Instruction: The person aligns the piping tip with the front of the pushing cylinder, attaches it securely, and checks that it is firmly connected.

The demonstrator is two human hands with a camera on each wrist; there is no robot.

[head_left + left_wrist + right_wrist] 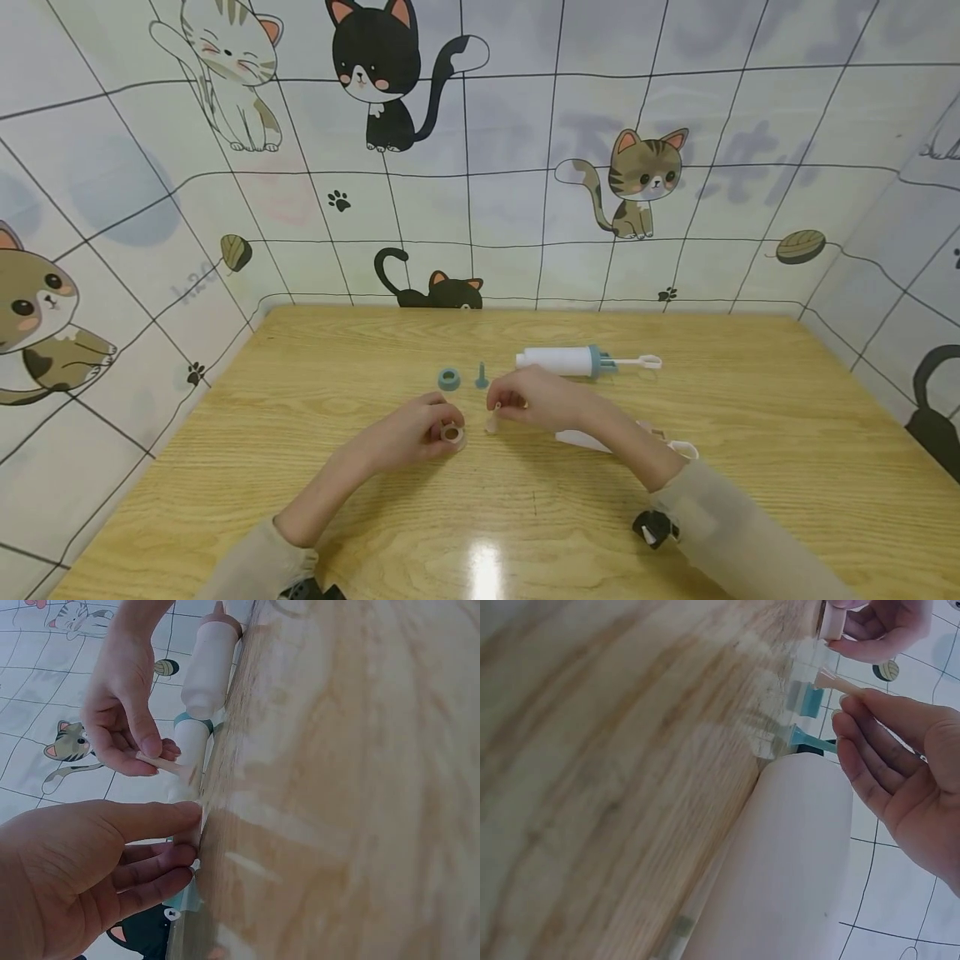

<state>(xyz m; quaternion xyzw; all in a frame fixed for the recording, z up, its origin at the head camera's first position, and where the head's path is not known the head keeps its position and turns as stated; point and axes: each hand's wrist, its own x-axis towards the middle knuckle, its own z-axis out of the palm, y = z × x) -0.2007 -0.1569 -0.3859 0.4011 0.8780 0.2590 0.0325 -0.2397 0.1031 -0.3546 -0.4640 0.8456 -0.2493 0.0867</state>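
My left hand [416, 432] pinches a small beige ring [831, 622] between thumb and fingers, low over the wooden table. Its round opening faces up in the head view. To the right of it, my right hand [540, 396] pinches the thin stem of a beige nozzle-like piece [841, 682], whose flared end points down at the table. Just beyond the hands lie a teal ring [448, 380] and a matching teal nozzle-like piece [482, 379], which stands upright on its flared base. The beige ring and nozzle-like piece are apart.
A white cylinder [558, 361] with a teal collar and a looped white rod lies behind my right hand. A second white cylinder [583, 440], with beige parts and a white loop, lies partly hidden under my right forearm. Cat-patterned sheeting [510, 208] surrounds the table [360, 350].
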